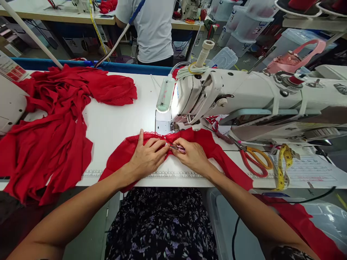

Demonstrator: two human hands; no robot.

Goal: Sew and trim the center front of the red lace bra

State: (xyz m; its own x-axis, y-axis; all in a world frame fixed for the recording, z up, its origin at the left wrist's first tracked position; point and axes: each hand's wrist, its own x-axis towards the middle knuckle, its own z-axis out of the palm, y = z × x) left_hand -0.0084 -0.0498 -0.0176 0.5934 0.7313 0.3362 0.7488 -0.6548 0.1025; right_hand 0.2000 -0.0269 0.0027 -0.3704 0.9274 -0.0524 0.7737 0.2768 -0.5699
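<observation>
A red garment piece (pixel 123 150) with a lace edge lies across the white sewing table, in front of the sewing machine's needle area. My left hand (pixel 149 153) rests flat on it, thumb apart, fingertips pressing the cloth beside the lace. In my right hand (pixel 191 153) is a small pair of thread snips (pixel 179 148), the fingers closed round its pinkish handle. Its metal tip points left, at the lace close to my left fingertips. Whether the tip touches a thread is too small to tell.
The white sewing machine (pixel 238 90) stands behind and right of my hands. Orange-and-red-handled scissors (pixel 255 160), a yellow tape measure (pixel 283 166) and a written sheet (pixel 311 169) lie at right. Red cloth (pixel 59 126) is heaped at left. A person (pixel 154 29) sits beyond the table.
</observation>
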